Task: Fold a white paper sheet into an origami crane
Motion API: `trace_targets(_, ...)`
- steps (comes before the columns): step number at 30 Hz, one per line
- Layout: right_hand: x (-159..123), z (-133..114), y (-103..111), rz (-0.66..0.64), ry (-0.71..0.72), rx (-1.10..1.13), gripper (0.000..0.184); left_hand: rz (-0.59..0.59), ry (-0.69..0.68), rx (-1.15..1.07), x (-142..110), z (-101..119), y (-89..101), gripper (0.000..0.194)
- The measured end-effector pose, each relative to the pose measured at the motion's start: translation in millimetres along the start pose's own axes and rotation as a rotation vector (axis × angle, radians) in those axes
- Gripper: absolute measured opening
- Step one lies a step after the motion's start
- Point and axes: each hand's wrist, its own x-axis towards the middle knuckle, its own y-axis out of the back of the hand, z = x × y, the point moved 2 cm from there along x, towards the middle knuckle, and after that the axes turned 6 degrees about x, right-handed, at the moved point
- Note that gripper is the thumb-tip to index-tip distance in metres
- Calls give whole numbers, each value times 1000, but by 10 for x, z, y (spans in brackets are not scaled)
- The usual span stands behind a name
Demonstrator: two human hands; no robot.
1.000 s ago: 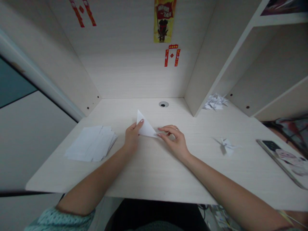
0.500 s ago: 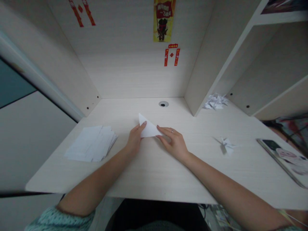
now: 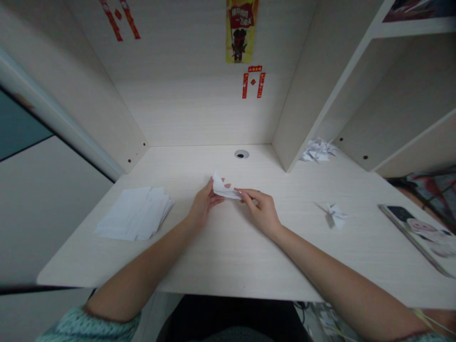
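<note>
A folded sheet of white paper (image 3: 225, 190) is held just above the desk between both hands. My left hand (image 3: 204, 202) grips its left end, with some fingers reaching behind and beneath it. The thumb and fingertips of my right hand (image 3: 261, 209) pinch its right corner. One pointed corner of the paper stands up on the left, and the layers look slightly parted along the middle. To the left lies a stack of white paper sheets (image 3: 133, 213). A folded paper crane (image 3: 335, 215) rests on the desk to the right.
Several folded white paper pieces (image 3: 318, 150) are heaped behind the upright divider (image 3: 302, 118). A phone in a patterned case (image 3: 420, 237) lies near the right side of the desk (image 3: 213, 256). A cable hole (image 3: 242, 154) sits by the back panel.
The paper has gone from a flat triangle to a tilted, narrower, partly parted shape. My left fingers have shifted behind and under it, while my right hand keeps hold of the right corner.
</note>
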Motion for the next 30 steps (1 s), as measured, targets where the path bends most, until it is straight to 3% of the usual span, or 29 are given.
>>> trace_targets(11,-14,7,-6,46,-152,73,24,21,-58,-14,-14,13,-11,45)
trace_targets(13,-20,0,-6,58,-117,29,17,17,-61,-30,-30,26,-21,47)
trace_targets(16,-16,-49,-3,46,47,-9,6,-6,-56,-62,-46,25,-27,52)
trace_targets(19,-10,-97,-3,16,199,-10,6,-20,-63,-16,-52,3,-22,54)
trace_targets(21,-10,-106,-7,5,214,-15,6,-18,-76,30,-54,-14,-20,52)
trace_targets(26,-19,1,-34,25,15,92,2,-14,-105,108,-72,-25,-37,48)
trace_targets(30,0,156,-54,26,-160,239,11,21,-128,192,-81,-16,-38,36)
